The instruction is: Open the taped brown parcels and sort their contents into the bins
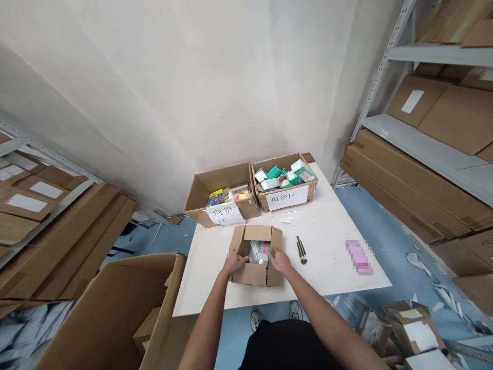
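A small cardboard box (252,275) lies on the white table with its flaps folded outward. My left hand (233,262) grips its left side, thumb over the edge of the opening. On the opposite side my right hand (281,260) holds the box's edge in the same way. Inside, a pink and green packet (264,247) shows beside some crumpled clear plastic (253,252). To the right of the box rests a black and yellow utility knife (301,250). The undersides of my fingers are partly hidden by the flaps.
Two labelled cartons stand at the back: a left carton (202,218) with colourful packs and a right carton (311,192) full of green and white boxes. A blurred pink item (359,257) lies at right. A large open carton (111,303) stands left; loaded shelves (435,54) flank the table.
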Available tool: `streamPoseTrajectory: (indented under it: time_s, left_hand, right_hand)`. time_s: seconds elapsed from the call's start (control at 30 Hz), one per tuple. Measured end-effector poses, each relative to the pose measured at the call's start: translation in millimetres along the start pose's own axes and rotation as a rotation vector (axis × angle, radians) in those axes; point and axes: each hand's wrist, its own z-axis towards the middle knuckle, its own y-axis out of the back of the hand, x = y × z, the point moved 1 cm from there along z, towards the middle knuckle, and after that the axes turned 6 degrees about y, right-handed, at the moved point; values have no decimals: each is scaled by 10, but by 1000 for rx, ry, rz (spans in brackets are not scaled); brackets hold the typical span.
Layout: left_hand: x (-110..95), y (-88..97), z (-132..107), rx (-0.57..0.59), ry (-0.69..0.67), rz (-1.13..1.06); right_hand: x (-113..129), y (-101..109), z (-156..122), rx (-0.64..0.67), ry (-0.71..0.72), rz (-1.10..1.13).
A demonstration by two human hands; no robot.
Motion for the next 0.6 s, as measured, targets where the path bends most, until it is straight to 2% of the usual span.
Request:
streamPoseTrajectory:
  time_s: [0.1, 0.2, 0.3, 0.4, 0.5, 0.6]
  left_hand:
    - [214, 152, -101, 126, -81, -60]
    - [431, 114, -277, 176, -100, 44]
    - [622, -65, -462, 111, -47, 182]
    - [763, -222, -586, 1, 27, 216]
    - [855, -239, -610, -105, 77, 201]
    - [915, -163, -552, -156, 105, 188]
  right_hand:
    - [64, -142, 132, 116, -19, 127]
    - [166, -280, 295, 160, 20, 208]
    - [323, -418, 466, 195, 95, 241]
    - [512, -549, 649, 226, 175, 379]
    - [695, -655, 827, 185, 234, 565]
    - [845, -734, 928, 64, 198, 515]
